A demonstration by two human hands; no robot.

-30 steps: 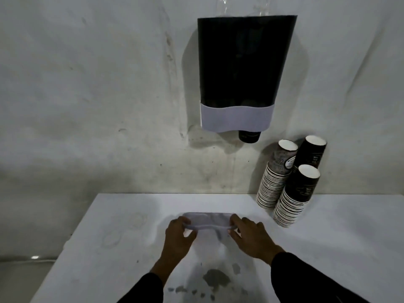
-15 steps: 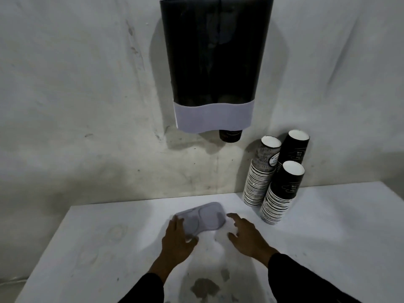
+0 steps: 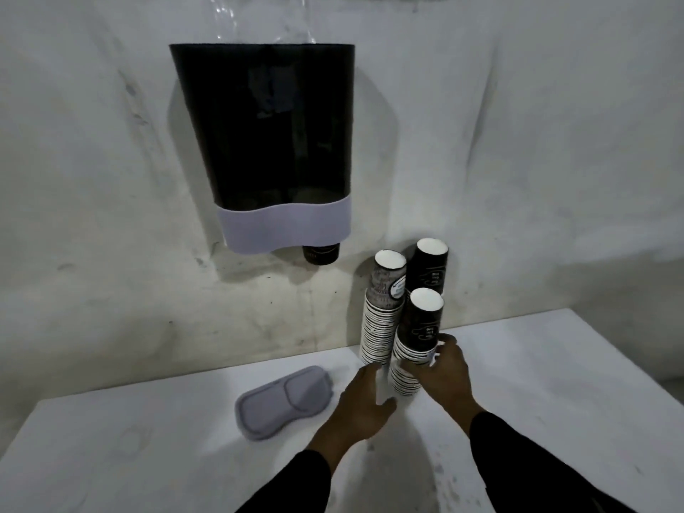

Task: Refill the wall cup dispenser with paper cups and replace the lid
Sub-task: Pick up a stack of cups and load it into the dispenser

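Observation:
A dark wall cup dispenser with a pale grey band hangs on the wall, and one black cup pokes out of its bottom. The grey oval lid lies flat on the white table, left of my hands. Three stacks of upside-down paper cups stand against the wall. My right hand wraps the right side of the nearest stack. My left hand is at that stack's base on the left, fingers apart, touching or nearly touching it.
The two other cup stacks stand close behind the near one, touching the wall. The table's right edge runs diagonally at the far right. Stains mark the tabletop near my sleeves.
Both hands let go of the lid, which now lies on the table. They moved right to the nearest cup stack. The view shifted, bringing the stacks closer.

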